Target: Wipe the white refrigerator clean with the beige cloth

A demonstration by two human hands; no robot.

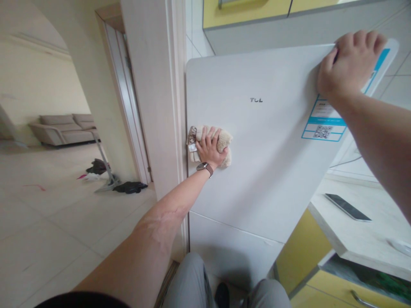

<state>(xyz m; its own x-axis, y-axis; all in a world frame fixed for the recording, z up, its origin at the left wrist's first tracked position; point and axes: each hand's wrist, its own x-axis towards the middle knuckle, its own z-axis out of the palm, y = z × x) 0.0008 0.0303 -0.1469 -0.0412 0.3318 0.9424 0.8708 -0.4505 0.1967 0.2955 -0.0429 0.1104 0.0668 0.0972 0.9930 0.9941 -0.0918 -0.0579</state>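
"Cloth (226, 139): state pos."

"Flat on front of fridge door (250, 162), near its L edge, below & left of the TCL lettering (256, 100). Cloth is cream, fuzzy, bunched, w/ a patterned patch & a white tag (192, 147) at its L end."

"L. hand (212, 149)?"

"Clasped on cloth, palm to door; fingers point up across it, thumb at R side. Watch (204, 167) w/ brown strap on that wrist."

"R. hand (349, 66)?"

"Well apart from L. hand, at upper R of door. Fingers bent over top edge; fingertips hidden, so grip vs. rest: can't tell. Wrist partly covers blue-and-white label (323, 128) w/ QR code."

"Adj. items, R side?"

"Dark-faced flat device, prob. a phone (348, 207), on pale worktop (382, 205); yellow drawer (334, 295) w/ metal handle below. Yellow cabinet (247, 8) above fridge."

"L side?"

"Pale door frame (173, 111) just beside fridge. Beyond it, on tiled floor (58, 222): black bag-like item (130, 187) near a long-handled tool (105, 162); sofa (69, 128) farther back."

"Lower view?"

"Person's grey trouser legs (189, 282) & a dark shoe (222, 295), in front of fridge's lower panel (224, 244)."
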